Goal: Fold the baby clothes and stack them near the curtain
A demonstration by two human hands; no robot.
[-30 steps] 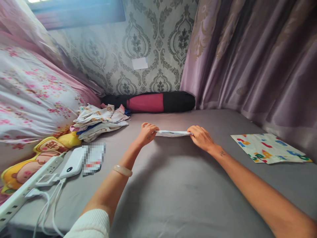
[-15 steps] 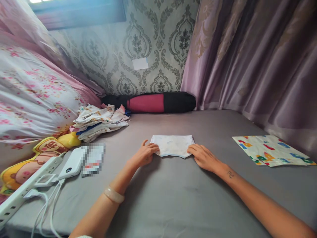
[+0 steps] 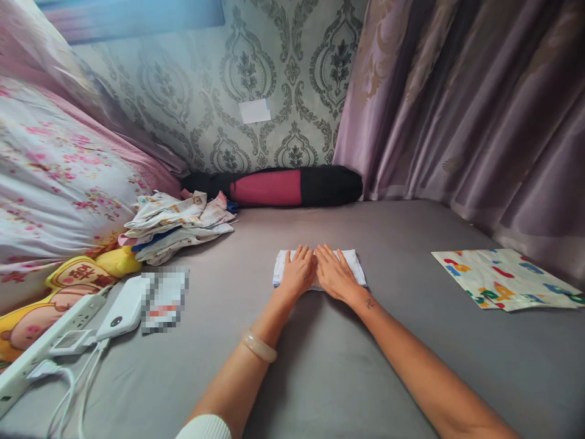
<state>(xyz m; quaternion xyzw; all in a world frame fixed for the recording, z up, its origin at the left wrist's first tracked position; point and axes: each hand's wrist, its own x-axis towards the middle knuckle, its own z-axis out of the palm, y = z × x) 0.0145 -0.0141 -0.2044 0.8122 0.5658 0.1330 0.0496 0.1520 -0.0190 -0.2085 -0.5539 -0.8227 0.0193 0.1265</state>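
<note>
A small folded white cloth point(image 3: 353, 263) with a bluish edge lies on the grey bed sheet point(image 3: 292, 360) in front of me; it looks like a garment, but its kind is hard to make out. My left hand point(image 3: 299, 270) rests flat on its middle, fingers stretched away from me. Beside it, nearly touching, my right hand point(image 3: 334, 272) also lies flat on the cloth with fingers spread. Between them they cover the cloth's centre, so only its left and right ends show.
Left stand a pile of clothes point(image 3: 183, 225), a yellow cushion point(image 3: 68, 292), a white power strip point(image 3: 50, 335), a power bank point(image 3: 125, 305) with cables and a blurred packet point(image 3: 165, 302). A patterned folded cloth point(image 3: 507, 277) lies right. A black-and-red roll point(image 3: 269, 188) lines the wall.
Both hands have let go of the cloth's near corners and moved inward onto its middle, now flattened out. The cloth's near edge is folded differently. The view has shifted slightly.
</note>
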